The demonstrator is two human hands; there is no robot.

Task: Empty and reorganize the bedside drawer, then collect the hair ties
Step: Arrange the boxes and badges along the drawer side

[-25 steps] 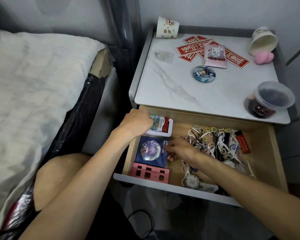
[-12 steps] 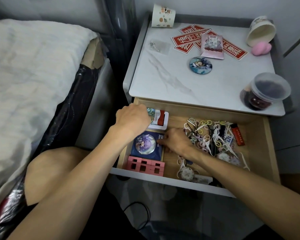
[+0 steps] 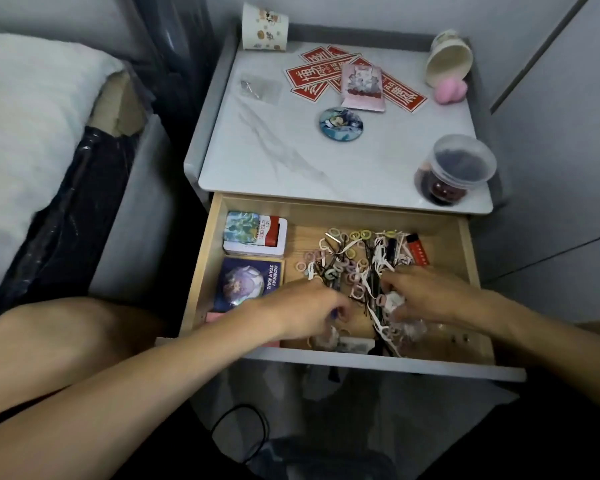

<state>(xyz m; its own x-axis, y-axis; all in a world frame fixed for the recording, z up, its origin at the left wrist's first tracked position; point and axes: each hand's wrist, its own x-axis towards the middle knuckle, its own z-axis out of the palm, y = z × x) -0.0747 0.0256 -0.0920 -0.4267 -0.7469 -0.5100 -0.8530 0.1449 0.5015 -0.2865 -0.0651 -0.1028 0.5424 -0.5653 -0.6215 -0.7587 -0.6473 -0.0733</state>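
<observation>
Both hands have moved to the right since the earlier pictures. Then the left hand (image 3: 302, 317) lay on the tin (image 3: 255, 233) at the back left, and the right hand (image 3: 426, 296) was by the blue card (image 3: 248, 282). Now both are in the pile of hair ties (image 3: 354, 265), and the tin shows in full.

The left hand is at the front of the pile with its fingers curled down. They are blurred, so I cannot tell if they pinch anything. The right hand's fingers are curled into the ties beside a white lump, and I cannot tell if they hold something either.

The drawer (image 3: 201, 265) is pulled out toward the person, and its long side runs left to right. The ties fill its middle and right part, from the back wall to the front. They are small rings in pink, yellow and white, mixed with black pins that mostly point back to front. A red lighter (image 3: 418, 249) lies at the back right, also pointing back to front.

The blue card says "HONKAI STAR RAIL" down its right edge. On the table (image 3: 291, 150) the red cards (image 3: 326, 71) have big white signs. The writing on the lighter is too small to read.
</observation>
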